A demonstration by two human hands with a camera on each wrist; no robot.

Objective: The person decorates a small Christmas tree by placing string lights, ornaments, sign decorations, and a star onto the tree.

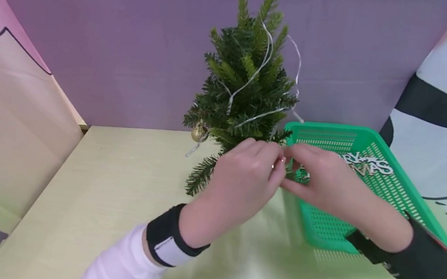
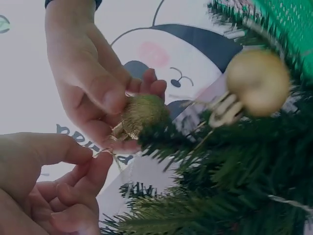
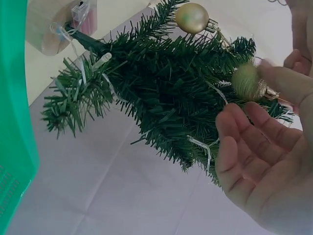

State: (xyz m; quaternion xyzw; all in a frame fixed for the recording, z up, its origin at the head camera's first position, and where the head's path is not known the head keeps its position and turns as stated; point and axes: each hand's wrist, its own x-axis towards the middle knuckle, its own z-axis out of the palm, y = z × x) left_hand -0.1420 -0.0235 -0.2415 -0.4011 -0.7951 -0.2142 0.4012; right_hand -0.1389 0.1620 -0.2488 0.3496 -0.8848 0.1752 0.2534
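A small artificial Christmas tree (image 1: 243, 72) stands at the far side of the table, strung with a clear light string (image 1: 256, 74). At its lower right branches my left hand (image 1: 241, 179) pinches the thin gold cord (image 2: 105, 151) of a bauble between thumb and forefinger. My right hand (image 1: 326, 180) holds that textured gold bauble (image 2: 144, 115) by thumb and fingers, beside a branch tip. In the head view the hands hide the bauble. A smooth gold bauble (image 2: 259, 82) hangs on a neighbouring branch, and another gold bauble (image 1: 199, 132) is at the tree's left.
A green plastic basket (image 1: 409, 200) stands right of the tree, with white lettered ornaments (image 1: 370, 164) inside. Behind the table (image 1: 123, 192) hangs a purple backdrop (image 1: 132, 47). A clear box (image 3: 61, 29) lies by the trunk's base in the right wrist view.
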